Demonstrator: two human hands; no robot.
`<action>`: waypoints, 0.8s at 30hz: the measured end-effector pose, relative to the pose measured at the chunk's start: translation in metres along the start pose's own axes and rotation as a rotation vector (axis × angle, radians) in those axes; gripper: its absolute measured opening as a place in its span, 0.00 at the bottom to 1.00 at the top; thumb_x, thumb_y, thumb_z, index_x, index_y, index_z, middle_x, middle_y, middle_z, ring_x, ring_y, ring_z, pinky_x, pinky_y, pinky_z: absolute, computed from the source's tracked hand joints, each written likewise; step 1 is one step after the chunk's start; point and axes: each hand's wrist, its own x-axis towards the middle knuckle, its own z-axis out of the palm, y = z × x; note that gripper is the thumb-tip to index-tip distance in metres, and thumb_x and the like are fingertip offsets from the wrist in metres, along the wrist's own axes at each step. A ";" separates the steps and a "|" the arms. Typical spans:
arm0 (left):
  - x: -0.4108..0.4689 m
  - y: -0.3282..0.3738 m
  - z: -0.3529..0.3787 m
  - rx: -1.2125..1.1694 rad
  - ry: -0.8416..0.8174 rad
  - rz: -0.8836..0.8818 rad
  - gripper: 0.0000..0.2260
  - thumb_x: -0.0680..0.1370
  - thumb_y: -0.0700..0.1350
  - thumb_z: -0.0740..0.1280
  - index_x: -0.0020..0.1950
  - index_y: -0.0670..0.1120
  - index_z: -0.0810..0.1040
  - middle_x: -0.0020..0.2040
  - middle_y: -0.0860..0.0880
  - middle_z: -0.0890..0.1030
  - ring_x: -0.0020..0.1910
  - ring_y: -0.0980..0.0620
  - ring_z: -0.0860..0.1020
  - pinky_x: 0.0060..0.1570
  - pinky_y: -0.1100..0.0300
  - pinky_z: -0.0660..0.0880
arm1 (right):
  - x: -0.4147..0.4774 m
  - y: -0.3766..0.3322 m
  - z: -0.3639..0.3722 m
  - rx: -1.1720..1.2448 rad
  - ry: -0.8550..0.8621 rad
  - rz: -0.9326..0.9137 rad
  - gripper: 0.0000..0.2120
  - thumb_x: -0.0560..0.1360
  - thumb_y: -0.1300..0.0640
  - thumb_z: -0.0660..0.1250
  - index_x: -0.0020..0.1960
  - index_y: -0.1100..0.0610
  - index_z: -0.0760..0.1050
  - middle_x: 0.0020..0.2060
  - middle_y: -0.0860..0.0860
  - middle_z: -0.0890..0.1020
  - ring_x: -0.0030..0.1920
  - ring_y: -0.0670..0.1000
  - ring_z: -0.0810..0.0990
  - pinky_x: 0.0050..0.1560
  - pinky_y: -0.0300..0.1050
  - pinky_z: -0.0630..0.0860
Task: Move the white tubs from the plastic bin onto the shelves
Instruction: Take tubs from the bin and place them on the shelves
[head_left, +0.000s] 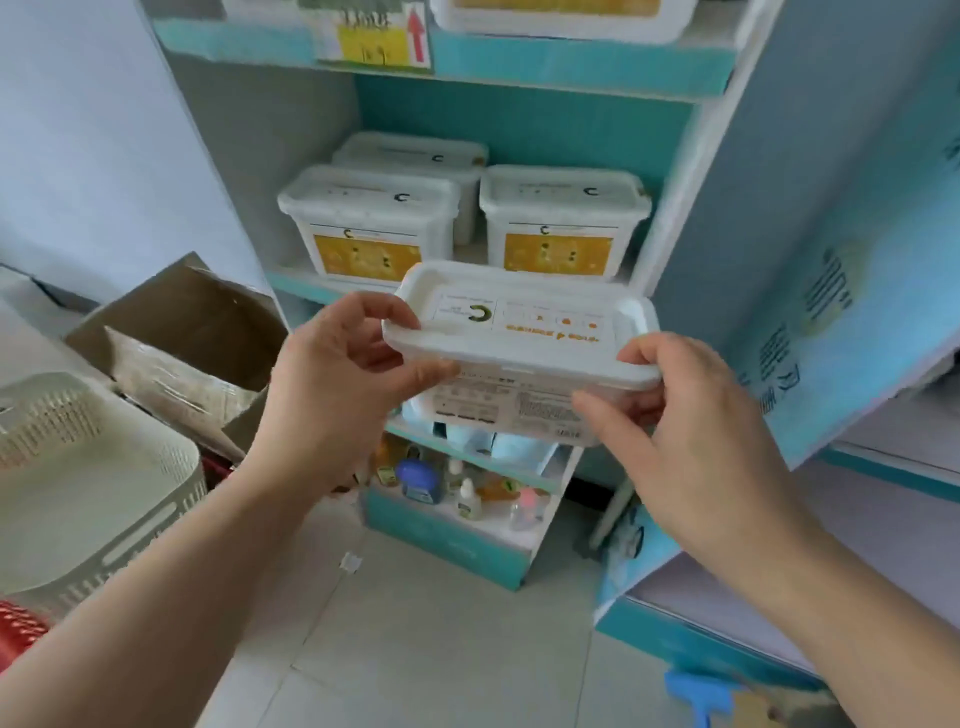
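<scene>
I hold a white lidded tub (524, 332) with orange print in front of the shelf unit, level with the middle shelf's front edge. My left hand (343, 384) grips its left end and my right hand (691, 415) grips its right end. On the middle shelf (306, 286) stand three white tubs with yellow labels: one front left (363, 228), one front right (563, 223), one behind (415, 161). Another tub (566, 15) sits on the upper shelf. The cream perforated plastic bin (104, 483) at lower left shows no tubs inside.
An open cardboard box (187, 343) stands between the bin and the shelves. The lowest shelf holds small bottles (452, 488). A red basket (21, 634) edge shows at the far left. A blue printed cardboard panel (831, 260) flanks the shelves on the right. The floor is pale tile.
</scene>
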 end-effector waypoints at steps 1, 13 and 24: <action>0.015 -0.001 -0.007 0.000 -0.005 0.025 0.16 0.64 0.44 0.75 0.48 0.42 0.75 0.45 0.52 0.86 0.46 0.55 0.84 0.43 0.61 0.81 | 0.009 -0.007 0.006 -0.007 0.009 -0.008 0.16 0.74 0.48 0.68 0.58 0.52 0.68 0.52 0.46 0.71 0.44 0.41 0.76 0.41 0.30 0.72; 0.115 -0.021 0.003 0.014 -0.088 0.033 0.13 0.70 0.45 0.76 0.49 0.48 0.76 0.46 0.47 0.85 0.44 0.49 0.84 0.47 0.50 0.81 | 0.097 -0.013 0.042 -0.302 0.049 0.057 0.28 0.73 0.45 0.67 0.64 0.59 0.61 0.60 0.58 0.63 0.61 0.58 0.65 0.55 0.48 0.72; 0.134 -0.040 0.026 0.074 -0.114 -0.003 0.11 0.70 0.47 0.76 0.48 0.50 0.79 0.46 0.50 0.84 0.43 0.53 0.84 0.44 0.51 0.81 | 0.114 0.001 0.058 -0.311 0.046 0.095 0.25 0.76 0.47 0.64 0.67 0.58 0.63 0.66 0.58 0.66 0.62 0.58 0.68 0.63 0.56 0.69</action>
